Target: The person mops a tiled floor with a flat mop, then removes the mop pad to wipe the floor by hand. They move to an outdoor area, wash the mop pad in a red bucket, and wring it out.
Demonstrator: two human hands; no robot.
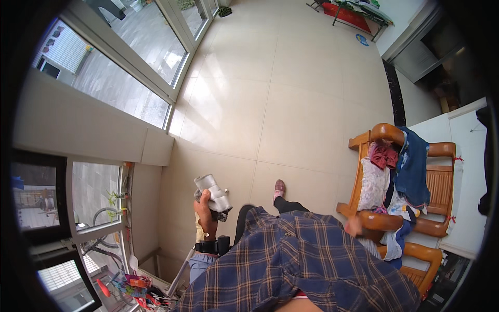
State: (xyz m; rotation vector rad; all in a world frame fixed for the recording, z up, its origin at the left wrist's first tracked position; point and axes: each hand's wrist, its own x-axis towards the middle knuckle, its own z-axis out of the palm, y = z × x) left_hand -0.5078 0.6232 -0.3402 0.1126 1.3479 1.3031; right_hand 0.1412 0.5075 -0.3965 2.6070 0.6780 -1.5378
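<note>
My left hand, at the lower left of the head view, grips a bundle of folded cloth, pale grey on top with darker grey fluffy parts below. Its thumb lies over the bundle, and a black strap with a small box circles the wrist. Blurred, my right hand is beside the curved arm of a wooden chair; whether it holds anything cannot be told. Clothes lie on that chair: a white patterned garment, a dark red one and a blue one draped over the far armrest.
Glass doors and windows line the left. A pale tiled floor stretches ahead. Another wooden chair stands at the lower right. At the far right are a metal-framed rack and a blue item on the floor.
</note>
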